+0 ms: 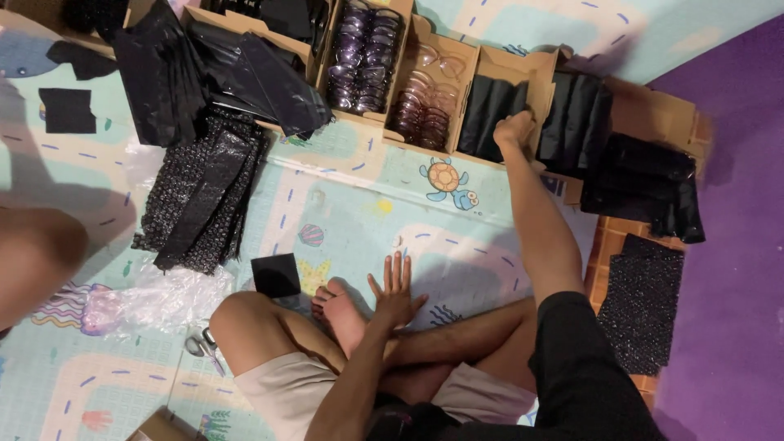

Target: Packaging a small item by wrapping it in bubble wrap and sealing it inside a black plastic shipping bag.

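My right hand reaches far forward into an open cardboard box of black cloth pouches. Its fingers are curled down onto the top of one pouch, and the fingertips are hidden among the cloth. My left hand lies flat with fingers spread, holding nothing, beside my bare foot on the patterned play mat. I sit cross-legged at the bottom of the view.
Boxes of dark sunglasses and pink-tinted glasses stand left of the pouch box. Black plastic bags, black bubble mailers, a black square, scissors and clear plastic lie left. More black pouches lie right. Another person's knee is at far left.
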